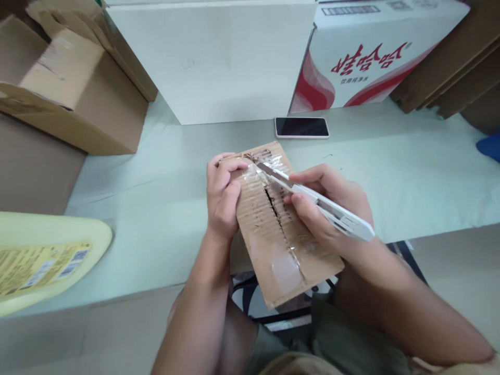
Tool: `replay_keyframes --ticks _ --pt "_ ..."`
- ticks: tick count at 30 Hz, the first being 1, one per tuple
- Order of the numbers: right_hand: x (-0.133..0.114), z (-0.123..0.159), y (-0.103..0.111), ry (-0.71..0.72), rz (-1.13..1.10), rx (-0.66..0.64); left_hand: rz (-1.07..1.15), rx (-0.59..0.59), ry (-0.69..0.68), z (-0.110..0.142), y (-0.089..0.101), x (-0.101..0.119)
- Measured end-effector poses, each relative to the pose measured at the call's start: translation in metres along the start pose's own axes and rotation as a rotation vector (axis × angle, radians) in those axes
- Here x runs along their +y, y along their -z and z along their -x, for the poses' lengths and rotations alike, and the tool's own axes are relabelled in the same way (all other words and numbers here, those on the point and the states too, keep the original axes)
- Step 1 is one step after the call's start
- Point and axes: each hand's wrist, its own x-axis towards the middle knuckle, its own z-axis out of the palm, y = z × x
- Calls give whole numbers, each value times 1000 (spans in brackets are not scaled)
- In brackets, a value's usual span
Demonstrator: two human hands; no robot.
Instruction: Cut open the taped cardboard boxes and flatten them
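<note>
A small brown cardboard box (258, 229) is tilted over the table's front edge, its near end above my lap. Clear tape crosses its top, and a dark slit runs along the middle seam. My left hand (224, 192) grips the box's far left corner, fingers curled over the top. Between the thumb and fingers of my right hand (332, 200) is a white box cutter (336, 213) with its blade out. The blade's tip lies at the taped seam near the box's far end; whether it has gone into the tape I cannot tell.
Behind the box a smartphone (301, 127) lies on the pale green table (156, 182). A white carton (219, 62) and a red-and-white printed carton (363, 62) stand at the back. Brown cardboard boxes (105, 99) and a yellow-green bottle (50, 260) are on the left.
</note>
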Motion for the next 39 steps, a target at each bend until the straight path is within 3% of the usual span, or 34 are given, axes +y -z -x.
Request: replay_keyframes --ticks 6,24,30,39 --pt "-1 -4 2 19 67 -69 -4 1 6 0 1 0" --pt "-3 -4 -2 71 44 -17 0 21 9 -1 -1 2" --pt "-6 -7 -1 -17 79 -71 16 38 -8 0 -1 1" --pt "-6 -2 0 -67 -9 -27 37 64 -26 1 -2 -1"
